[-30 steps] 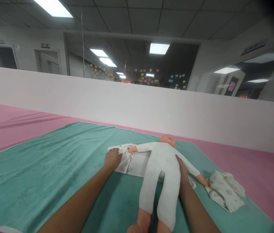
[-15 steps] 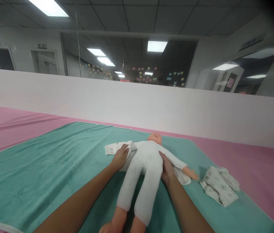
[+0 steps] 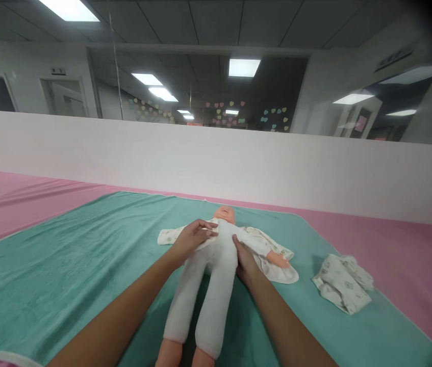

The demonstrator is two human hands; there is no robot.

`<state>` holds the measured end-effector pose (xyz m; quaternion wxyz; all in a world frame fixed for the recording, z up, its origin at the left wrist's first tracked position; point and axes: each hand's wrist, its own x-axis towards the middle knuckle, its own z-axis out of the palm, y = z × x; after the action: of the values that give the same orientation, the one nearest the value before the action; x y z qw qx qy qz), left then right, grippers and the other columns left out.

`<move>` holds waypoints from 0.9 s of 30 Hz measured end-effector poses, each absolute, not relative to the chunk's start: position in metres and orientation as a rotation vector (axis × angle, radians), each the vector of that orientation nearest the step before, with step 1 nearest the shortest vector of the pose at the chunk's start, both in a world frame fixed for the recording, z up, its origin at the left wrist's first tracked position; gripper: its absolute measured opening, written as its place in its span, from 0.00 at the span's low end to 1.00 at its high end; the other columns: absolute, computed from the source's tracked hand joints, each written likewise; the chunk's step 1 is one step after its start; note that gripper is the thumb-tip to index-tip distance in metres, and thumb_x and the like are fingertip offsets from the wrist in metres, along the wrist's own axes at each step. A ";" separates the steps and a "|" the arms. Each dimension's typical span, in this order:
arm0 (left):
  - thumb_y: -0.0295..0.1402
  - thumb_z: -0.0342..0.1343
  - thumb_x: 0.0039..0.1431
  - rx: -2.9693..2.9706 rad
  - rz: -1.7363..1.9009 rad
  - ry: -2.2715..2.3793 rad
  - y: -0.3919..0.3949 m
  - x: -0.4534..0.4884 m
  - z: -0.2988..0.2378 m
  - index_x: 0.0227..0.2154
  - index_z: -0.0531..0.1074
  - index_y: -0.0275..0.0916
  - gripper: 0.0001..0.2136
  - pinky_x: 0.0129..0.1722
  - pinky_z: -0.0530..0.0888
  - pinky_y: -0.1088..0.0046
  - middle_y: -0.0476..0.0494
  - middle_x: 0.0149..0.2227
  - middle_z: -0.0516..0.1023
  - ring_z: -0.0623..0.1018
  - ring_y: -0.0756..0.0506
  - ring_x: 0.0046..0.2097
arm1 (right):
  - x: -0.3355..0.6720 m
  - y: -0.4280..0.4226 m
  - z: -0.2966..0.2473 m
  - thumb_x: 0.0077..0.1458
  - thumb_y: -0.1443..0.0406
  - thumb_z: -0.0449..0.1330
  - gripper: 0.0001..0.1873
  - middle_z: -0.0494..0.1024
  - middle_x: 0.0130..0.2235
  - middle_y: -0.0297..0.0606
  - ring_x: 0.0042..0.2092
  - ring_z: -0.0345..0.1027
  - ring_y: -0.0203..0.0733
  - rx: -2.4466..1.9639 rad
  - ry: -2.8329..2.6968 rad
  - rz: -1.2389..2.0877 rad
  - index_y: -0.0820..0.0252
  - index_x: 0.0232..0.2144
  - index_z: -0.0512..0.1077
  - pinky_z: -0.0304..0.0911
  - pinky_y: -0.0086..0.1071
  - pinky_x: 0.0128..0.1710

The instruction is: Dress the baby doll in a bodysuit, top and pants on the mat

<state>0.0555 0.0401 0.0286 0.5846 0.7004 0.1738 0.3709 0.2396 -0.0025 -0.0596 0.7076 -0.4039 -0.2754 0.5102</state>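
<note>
Left hand (image 3: 192,238) is open, palm down across the chest of a baby doll (image 3: 216,270), fingers pointing toward the doll's other side, no visible grip. Right hand (image 3: 245,261) is also open, flat against the doll's side at the waist, fingertips (image 3: 235,240) pressed in by the torso; can't tell whether they pinch any cloth. Doll lies on its back, head (image 3: 225,215) away from the person, legs toward the person, in a white fitted suit. Bare vinyl feet (image 3: 185,356) sit at the bottom frame edge. Under its upper body is a white printed baby garment (image 3: 277,270), spread out to both sides, one sleeve (image 3: 168,236) reaching out past the left hand. The doll's bare vinyl hand (image 3: 279,260) rests on that garment. Both sit on a teal towel (image 3: 85,250), roughly central. A second printed garment (image 3: 341,283), crumpled, lies on the towel near its edge, right of the doll, not touching it. Towel lies on a pink mat (image 3: 403,244), which runs to a white partition (image 3: 208,163). Beyond that, glass (image 3: 269,92) with heart stickers (image 3: 227,114) on it.
</note>
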 end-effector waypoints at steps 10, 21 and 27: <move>0.47 0.55 0.51 1.589 0.740 0.727 0.078 0.023 0.010 0.28 0.70 0.37 0.15 0.30 0.67 0.75 0.45 0.34 0.74 0.72 0.49 0.33 | 0.247 -0.004 -0.066 0.46 0.46 0.55 0.27 0.78 0.34 0.45 0.37 0.70 0.48 -1.304 -0.642 0.778 0.64 0.34 0.73 0.66 0.37 0.34; 0.44 0.54 0.52 1.610 0.033 0.166 0.067 0.013 0.022 0.43 0.73 0.34 0.20 0.22 0.68 0.71 0.32 0.39 0.78 0.77 0.43 0.27 | 0.258 -0.001 -0.072 0.46 0.48 0.56 0.24 0.78 0.31 0.42 0.37 0.69 0.47 -1.318 -0.717 0.733 0.63 0.32 0.74 0.63 0.35 0.36; 0.43 0.50 0.56 1.485 0.871 0.376 0.073 0.035 0.003 0.45 0.71 0.41 0.17 0.49 0.69 0.61 0.39 0.51 0.72 0.71 0.40 0.52 | 0.260 0.001 -0.073 0.48 0.51 0.57 0.18 0.76 0.30 0.39 0.38 0.67 0.46 -1.175 -0.737 0.816 0.59 0.29 0.72 0.62 0.35 0.37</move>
<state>0.0346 0.0735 0.0030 0.6362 0.6503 0.1648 0.3811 0.2597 0.0011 -0.0731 0.6934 -0.5262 -0.3299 0.3653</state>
